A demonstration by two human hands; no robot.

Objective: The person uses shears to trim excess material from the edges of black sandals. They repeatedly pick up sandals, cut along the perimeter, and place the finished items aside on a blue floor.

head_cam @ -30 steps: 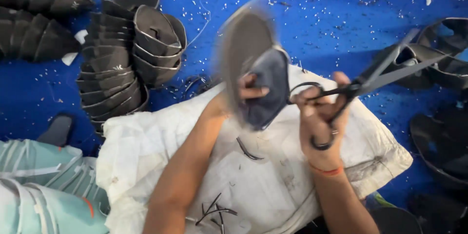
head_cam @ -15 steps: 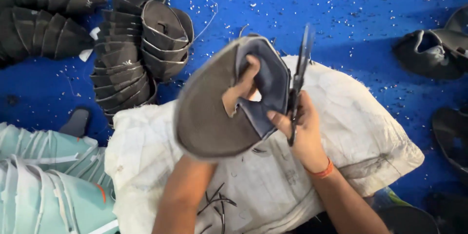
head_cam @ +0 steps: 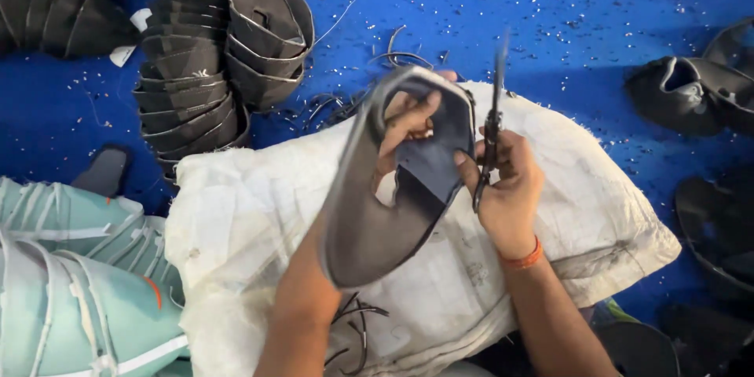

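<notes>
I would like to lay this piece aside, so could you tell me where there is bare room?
The blue floor is bare between the scissors and the dark shoes at right. The white sack is open left of the left hand. The stacked dark pieces crowd the upper left.

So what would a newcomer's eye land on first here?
The dark shoe upper held up at centre by the left hand, with the right hand gripping scissors blades-up beside it. Below them lies a white sack on a bright blue floor, with stacked dark uppers at upper left.
</notes>
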